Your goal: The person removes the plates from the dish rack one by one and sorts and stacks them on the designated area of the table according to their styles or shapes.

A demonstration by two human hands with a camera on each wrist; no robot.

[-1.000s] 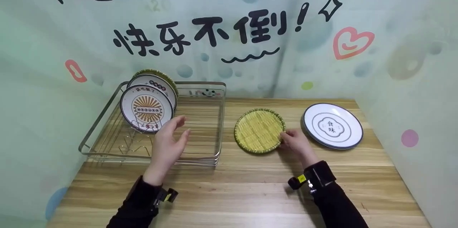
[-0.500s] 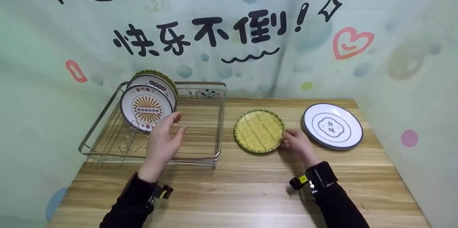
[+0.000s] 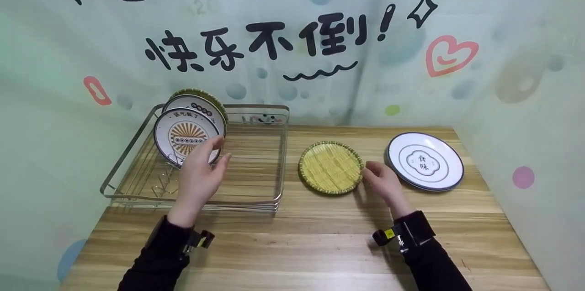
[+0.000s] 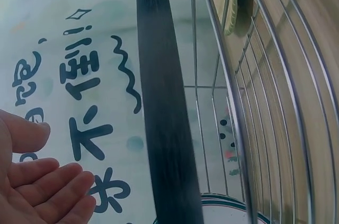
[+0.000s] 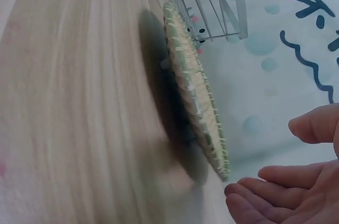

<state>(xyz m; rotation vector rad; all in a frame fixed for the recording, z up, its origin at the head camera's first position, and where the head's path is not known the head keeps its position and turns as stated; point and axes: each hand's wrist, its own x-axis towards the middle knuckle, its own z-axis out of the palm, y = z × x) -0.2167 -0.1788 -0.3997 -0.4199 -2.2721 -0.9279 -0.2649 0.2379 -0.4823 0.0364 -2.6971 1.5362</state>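
In the head view my left hand (image 3: 199,177) hovers over the front of the wire dish rack (image 3: 247,202), fingers loosely bent, thumb apart, nothing between them. Behind it a white plate with an orange sunburst print (image 3: 187,129) leans in the rack and is partly hidden by the hand. A round woven bamboo tray (image 3: 331,167) lies right of the rack. Beside its right edge is my right hand (image 3: 383,183). The right wrist view has this hand's fingers (image 5: 286,192) relaxed and the thumb well away from them, with the tray's rim (image 5: 196,97) just outside the grasp.
Another printed white plate (image 3: 201,106) and a green-rimmed woven tray (image 3: 212,97) lean behind the sunburst plate. At the right a blue-rimmed white plate (image 3: 425,161) lies on the wooden table (image 3: 315,245), apparently stacked on another. A printed curtain (image 3: 320,94) stands behind.
My left hand has drifted left and slightly up over the rack. My right hand, earlier pinching the woven tray's edge, has let go and moved slightly right; the tray has barely shifted.
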